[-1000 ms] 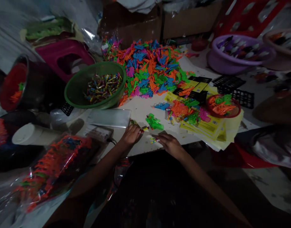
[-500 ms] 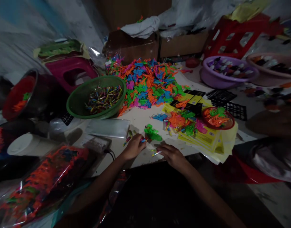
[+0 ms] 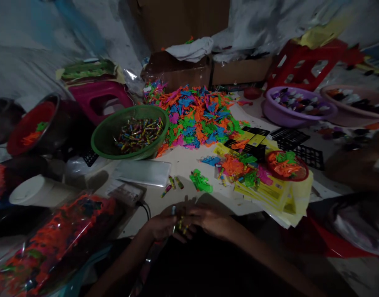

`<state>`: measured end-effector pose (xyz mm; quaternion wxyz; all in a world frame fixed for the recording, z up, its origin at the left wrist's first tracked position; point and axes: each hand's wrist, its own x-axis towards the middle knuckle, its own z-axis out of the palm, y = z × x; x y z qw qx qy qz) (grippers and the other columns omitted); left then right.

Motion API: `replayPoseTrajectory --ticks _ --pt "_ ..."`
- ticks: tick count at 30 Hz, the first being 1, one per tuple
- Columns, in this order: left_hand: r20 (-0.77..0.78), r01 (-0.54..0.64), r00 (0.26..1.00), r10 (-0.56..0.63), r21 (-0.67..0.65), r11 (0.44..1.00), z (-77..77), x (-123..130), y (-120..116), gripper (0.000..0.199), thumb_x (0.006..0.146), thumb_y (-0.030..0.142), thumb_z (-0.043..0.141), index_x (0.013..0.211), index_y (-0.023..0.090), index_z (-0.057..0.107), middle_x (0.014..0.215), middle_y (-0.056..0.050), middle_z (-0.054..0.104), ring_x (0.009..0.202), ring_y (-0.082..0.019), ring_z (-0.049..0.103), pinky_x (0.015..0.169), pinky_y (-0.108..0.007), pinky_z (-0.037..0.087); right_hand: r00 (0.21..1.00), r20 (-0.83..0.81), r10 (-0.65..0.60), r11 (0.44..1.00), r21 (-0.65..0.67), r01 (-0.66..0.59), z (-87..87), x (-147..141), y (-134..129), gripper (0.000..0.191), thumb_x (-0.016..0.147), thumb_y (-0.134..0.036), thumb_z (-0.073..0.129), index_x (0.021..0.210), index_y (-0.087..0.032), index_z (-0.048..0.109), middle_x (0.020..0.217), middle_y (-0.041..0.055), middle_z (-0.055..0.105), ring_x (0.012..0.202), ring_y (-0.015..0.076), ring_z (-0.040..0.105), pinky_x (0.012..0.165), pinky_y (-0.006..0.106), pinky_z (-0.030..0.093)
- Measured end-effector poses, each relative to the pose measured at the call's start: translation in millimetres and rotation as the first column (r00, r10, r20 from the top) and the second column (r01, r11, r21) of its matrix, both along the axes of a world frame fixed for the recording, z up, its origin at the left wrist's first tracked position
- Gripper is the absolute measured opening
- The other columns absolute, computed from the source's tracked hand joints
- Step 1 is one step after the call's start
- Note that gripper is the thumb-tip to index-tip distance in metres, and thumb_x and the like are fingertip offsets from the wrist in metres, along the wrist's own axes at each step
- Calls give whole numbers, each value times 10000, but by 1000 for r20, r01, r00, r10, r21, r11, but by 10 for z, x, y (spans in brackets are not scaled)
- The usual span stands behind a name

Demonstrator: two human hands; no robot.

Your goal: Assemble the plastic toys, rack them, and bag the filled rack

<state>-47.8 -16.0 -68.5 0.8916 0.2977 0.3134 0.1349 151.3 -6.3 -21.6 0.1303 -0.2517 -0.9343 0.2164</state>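
Just past the table's front edge, my two hands are together, with several small printed tubes (image 3: 182, 227) between their fingers. My left hand (image 3: 161, 227) is closed around some of these tubes, one with a pale blue end poking up. From the other side, my right hand (image 3: 212, 222) has its fingers closed on the yellow-banded ones; its fingertips are dark and partly hidden. Beyond the hands on the white table (image 3: 155, 202) lies a translucent green plastic toy piece (image 3: 201, 180), roughly gun-shaped. To its left are a few loose tubes (image 3: 172, 183).
A green basket (image 3: 98, 142) of tubes stands back left, beside a heap of bright plastic pieces (image 3: 198, 117). Yellow printed sheets (image 3: 276, 194) and a red basket (image 3: 303, 175) lie right. A clear bag of orange pieces (image 3: 62, 235) is near left. Another person's arm (image 3: 347, 163) shows at right.
Both hands have drawn back toward my body and come together. The tubes that lay by my right hand on the table are now off it, between my fingers. The view has tilted slightly up.
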Motion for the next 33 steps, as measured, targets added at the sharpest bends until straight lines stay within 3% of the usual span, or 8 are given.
replayPoseTrajectory --ticks 6,9,12,14,19,24,29,33 --pt "-25 -96 995 95 -72 993 -60 65 -14 414 523 370 771 834 136 630 722 -56 636 609 -143 600 514 -240 485 984 -176 30 967 -245 -73 63 121 33 300 839 -235 496 1129 -268 563 1021 4 650 918 96 594 802 200 467" --pt "-11 -303 953 303 -4 953 -34 149 1 373 502 256 788 806 141 606 677 -16 609 600 -123 587 560 -245 484 956 -126 -265 936 -271 224 -29 274 168 448 790 -356 556 1219 -248 491 1156 46 593 1024 167 564 861 291 463" --pt "-136 -440 883 449 96 893 36 249 72 346 541 269 764 800 136 578 730 -34 615 668 -149 605 549 -238 475 783 -18 -622 779 -110 617 -287 319 353 284 822 -300 509 1077 -216 601 999 76 654 942 203 594 832 355 465" --pt "-212 -480 834 509 176 859 66 314 118 368 558 301 748 830 138 561 735 -35 611 644 -152 606 495 -227 462 678 61 -732 680 32 732 -474 296 440 247 792 -286 549 988 -166 638 929 114 658 911 234 593 820 381 457" --pt "-217 -510 762 610 378 772 9 415 137 448 576 339 726 939 143 551 699 -23 617 535 -141 589 388 -199 405 670 50 -741 670 133 731 -679 261 386 260 822 -233 470 1038 -176 605 966 95 647 905 212 581 831 355 446" --pt "-209 -566 740 639 319 760 -145 495 143 426 567 336 725 898 129 556 765 -56 640 556 -134 600 389 -177 384 623 126 -772 633 252 732 -655 317 114 517 744 -44 407 1249 -142 448 1095 170 578 953 272 537 795 419 425" --pt "-210 -587 726 655 307 749 -179 577 152 384 558 350 729 803 123 541 659 -26 610 537 -116 580 415 -174 378 635 203 -745 662 107 742 -616 392 5 474 718 -225 527 1187 -164 495 1190 153 517 1035 308 486 826 436 409" --pt "-213 -570 724 656 350 743 -143 606 135 364 571 356 719 778 119 537 620 -17 600 523 -114 573 425 -182 383 447 147 -882 460 65 886 -609 237 98 397 744 -478 510 950 -147 584 974 162 602 920 282 546 767 407 428"
